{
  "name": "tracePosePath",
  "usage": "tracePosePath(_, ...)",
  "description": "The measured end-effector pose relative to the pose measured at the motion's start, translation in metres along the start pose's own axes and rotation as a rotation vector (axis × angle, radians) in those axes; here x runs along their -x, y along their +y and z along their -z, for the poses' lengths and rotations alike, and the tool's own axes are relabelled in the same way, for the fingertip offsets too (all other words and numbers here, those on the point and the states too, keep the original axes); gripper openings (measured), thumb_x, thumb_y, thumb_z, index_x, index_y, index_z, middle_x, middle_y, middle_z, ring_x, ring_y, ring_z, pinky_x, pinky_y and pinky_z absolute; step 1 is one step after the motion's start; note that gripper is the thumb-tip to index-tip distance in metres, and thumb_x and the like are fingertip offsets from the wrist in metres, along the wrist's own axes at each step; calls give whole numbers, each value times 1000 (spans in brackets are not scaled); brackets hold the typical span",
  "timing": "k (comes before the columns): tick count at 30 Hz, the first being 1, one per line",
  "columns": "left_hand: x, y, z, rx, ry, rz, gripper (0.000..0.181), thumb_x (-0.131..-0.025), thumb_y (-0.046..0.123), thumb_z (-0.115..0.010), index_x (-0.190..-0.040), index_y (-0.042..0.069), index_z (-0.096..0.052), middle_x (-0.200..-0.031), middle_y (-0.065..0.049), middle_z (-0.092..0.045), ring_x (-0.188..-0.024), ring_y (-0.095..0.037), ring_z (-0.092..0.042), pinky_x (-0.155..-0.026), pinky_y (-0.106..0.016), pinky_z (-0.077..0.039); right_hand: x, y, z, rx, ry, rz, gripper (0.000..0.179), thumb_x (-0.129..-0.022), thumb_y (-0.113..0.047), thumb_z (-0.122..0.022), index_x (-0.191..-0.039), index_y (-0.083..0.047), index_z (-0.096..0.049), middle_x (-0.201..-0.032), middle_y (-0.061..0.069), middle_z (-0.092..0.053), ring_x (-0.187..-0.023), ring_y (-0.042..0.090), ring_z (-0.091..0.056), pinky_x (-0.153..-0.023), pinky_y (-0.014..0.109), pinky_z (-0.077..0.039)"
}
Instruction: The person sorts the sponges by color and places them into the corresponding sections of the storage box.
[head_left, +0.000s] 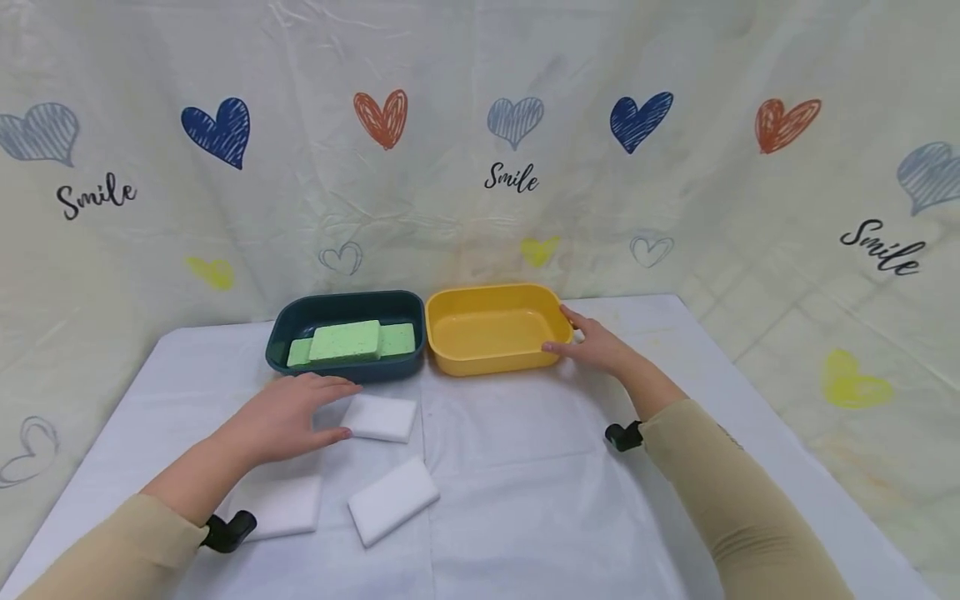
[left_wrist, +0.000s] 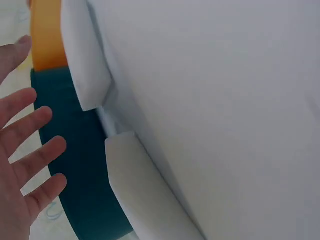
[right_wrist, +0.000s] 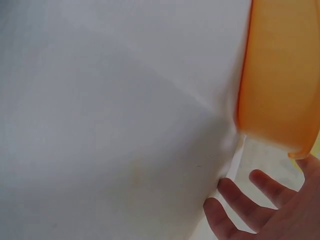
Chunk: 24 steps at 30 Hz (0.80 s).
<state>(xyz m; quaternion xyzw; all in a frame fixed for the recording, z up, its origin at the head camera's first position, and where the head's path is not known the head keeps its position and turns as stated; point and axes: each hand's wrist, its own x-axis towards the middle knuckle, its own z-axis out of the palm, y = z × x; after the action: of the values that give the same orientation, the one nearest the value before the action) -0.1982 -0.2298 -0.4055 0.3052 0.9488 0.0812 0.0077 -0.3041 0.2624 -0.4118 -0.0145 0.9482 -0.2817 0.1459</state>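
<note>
My left hand hovers with spread fingers beside a white sponge-like block, close in front of a dark green bin. In the left wrist view its fingers overlap the green bin's wall. Light green speckled blocks lie inside that bin, one on top of the others. At the right end of a yellow bin is my right hand, its thumb and a finger right at the rim. The right wrist view shows its other fingers extended away from the orange-looking bin wall.
Two more white blocks lie nearer on the white-covered table: one tilted block in the middle, and a larger-looking block partly under the left forearm. Behind the bins hangs a pale curtain printed with hearts.
</note>
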Motion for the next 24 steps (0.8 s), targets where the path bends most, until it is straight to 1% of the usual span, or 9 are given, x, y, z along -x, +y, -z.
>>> tracePosePath(2, -4, -1, -5, -6, -24, -10, 60, -87, 52, -70, -139, 24, -59, -138, 5, -58, -125, -25, -55, -100, -54, -44, 0, 0, 0, 5, 2, 0, 114, -75, -78, -64, -161, -28, -7, -157, 21, -27, -142, 46, -25, -111, 68, -22)
tracePosePath(5, -8, -3, -10, -3, -62, -21, 61, -86, 49, -73, -140, 25, -58, -140, 5, -57, -125, -27, -54, -100, -54, -44, -1, -2, -1, 3, 3, -9, 114, -75, -78, -64, -161, -29, -8, -157, 20, -27, -142, 46, -26, -111, 68, -22)
tracePosePath(9, -12, -2, -14, 17, -116, -6, 65, -86, 49, -73, -144, 25, -54, -144, 1, -54, -129, -32, -51, -103, -56, -42, 1, -2, -1, -12, 0, -28, 112, -76, -76, -65, -161, -31, -7, -158, 20, -25, -142, 46, -25, -110, 69, -23)
tracePosePath(12, -15, -3, -15, 35, -153, 20, 68, -86, 50, -72, -146, 27, -51, -146, 0, -52, -131, -33, -50, -104, -55, -42, 0, -1, -1, -18, 2, -30, 111, -76, -75, -66, -161, -31, -8, -158, 20, -25, -142, 46, -25, -110, 69, -23)
tracePosePath(15, -18, -3, -14, 50, -174, 28, 66, -86, 47, -73, -146, 27, -52, -145, 0, -54, -130, -32, -51, -103, -54, -43, -1, 0, -1, -19, 3, -27, 112, -75, -76, -66, -161, -31, -8, -157, 19, -26, -141, 45, -26, -110, 69, -24)
tracePosePath(19, -21, -2, -11, 65, -193, 29, 62, -86, 38, -75, -144, 26, -55, -141, 0, -57, -128, -30, -53, -103, -53, -43, -2, 1, -2, -11, 0, -25, 116, -72, -80, -65, -161, -31, -8, -157, 19, -27, -140, 45, -28, -110, 69, -24)
tracePosePath(24, -24, -2, -9, 75, -203, 25, 58, -86, 33, -77, -141, 27, -58, -137, -1, -59, -127, -30, -54, -103, -53, -43, 0, 1, -2, -15, 6, -27, 113, -74, -77, -66, -161, -31, -9, -157, 19, -27, -141, 46, -27, -110, 69, -23)
